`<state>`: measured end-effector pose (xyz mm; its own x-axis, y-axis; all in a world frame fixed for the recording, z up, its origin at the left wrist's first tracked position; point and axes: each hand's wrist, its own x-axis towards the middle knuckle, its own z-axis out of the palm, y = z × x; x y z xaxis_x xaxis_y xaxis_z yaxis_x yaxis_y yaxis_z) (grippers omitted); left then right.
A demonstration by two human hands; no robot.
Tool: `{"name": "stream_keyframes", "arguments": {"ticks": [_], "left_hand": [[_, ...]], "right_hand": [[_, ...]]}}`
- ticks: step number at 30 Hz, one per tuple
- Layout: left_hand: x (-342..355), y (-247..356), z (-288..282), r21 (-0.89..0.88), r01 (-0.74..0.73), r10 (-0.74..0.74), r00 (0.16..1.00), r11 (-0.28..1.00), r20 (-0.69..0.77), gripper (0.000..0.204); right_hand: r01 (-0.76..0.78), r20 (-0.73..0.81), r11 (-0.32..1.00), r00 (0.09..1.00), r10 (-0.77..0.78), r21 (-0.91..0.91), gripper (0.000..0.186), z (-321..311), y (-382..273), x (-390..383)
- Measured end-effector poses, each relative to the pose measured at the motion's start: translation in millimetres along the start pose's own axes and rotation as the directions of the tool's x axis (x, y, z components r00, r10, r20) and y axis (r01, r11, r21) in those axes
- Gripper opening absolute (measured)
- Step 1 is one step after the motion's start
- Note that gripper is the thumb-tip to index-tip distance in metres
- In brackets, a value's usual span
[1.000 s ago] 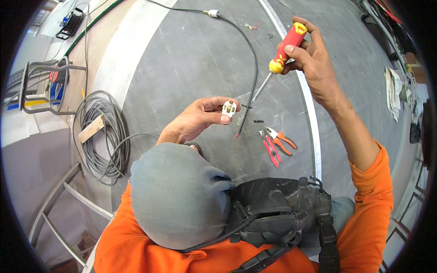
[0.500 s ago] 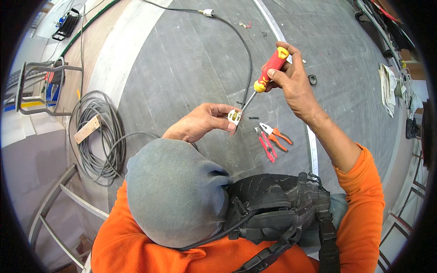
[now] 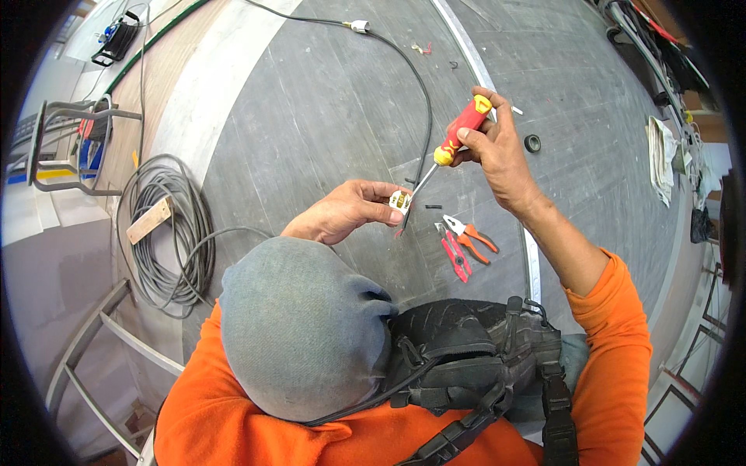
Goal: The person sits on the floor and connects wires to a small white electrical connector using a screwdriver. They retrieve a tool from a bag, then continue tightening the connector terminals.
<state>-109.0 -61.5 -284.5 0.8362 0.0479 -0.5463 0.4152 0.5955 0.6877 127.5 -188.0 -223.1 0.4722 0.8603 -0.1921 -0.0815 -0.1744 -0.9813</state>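
Observation:
Pinched between the thumb and fingers of my left hand (image 3: 338,213) is a small white electrical connector (image 3: 399,201) with brass-coloured terminals. My right hand (image 3: 503,167) grips the red and yellow handle of a screwdriver (image 3: 465,130). Its shaft slants down to the left, and the tip meets the connector's edge; whether it sits in a screw is too small to tell. A dark cable (image 3: 427,101) runs behind the connector, with reddish wire ends below it. On the floor beside my hands lie orange-handled pliers (image 3: 475,239) and a red hand tool (image 3: 454,253).
A grey cable coil (image 3: 202,248) with a wood piece (image 3: 150,220) lies left. A white cable connector (image 3: 359,26) lies far ahead. A tape roll (image 3: 532,143) and metal strip (image 3: 533,268) are right. My grey-clad knee (image 3: 303,326) and black bag (image 3: 466,342) fill the near side.
The screwdriver handle and my right hand have come slightly lower. The connector has turned a little in my left hand, which stays in nearly the same place.

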Motion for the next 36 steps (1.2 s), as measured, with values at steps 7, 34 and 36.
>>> {"name": "stream_keyframes", "arguments": {"ticks": [7, 34, 36], "left_hand": [[-1.5, 1.1, 0.0, -0.026, -0.002, 0.001, 1.0, 1.0, -0.021, 0.055], [-1.7, -3.8, -0.7, 0.052, 0.024, -0.022, 0.999, 0.998, -0.048, 0.056], [-1.3, -5.3, -0.9, 0.059, 0.013, -0.01, 0.998, 0.998, -0.055, 0.056]], "right_hand": [[0.009, -0.041, 0.999, 0.999, -0.008, 0.038, 0.063, 2.0, 4.4, -0.2], [-0.091, 0.051, 0.988, 0.994, 0.098, -0.127, 0.046, -14.0, -12.2, 22.3], [-0.068, 0.083, 0.993, 0.994, 0.076, -0.093, 0.046, -15.2, -13.3, 21.4]]}}
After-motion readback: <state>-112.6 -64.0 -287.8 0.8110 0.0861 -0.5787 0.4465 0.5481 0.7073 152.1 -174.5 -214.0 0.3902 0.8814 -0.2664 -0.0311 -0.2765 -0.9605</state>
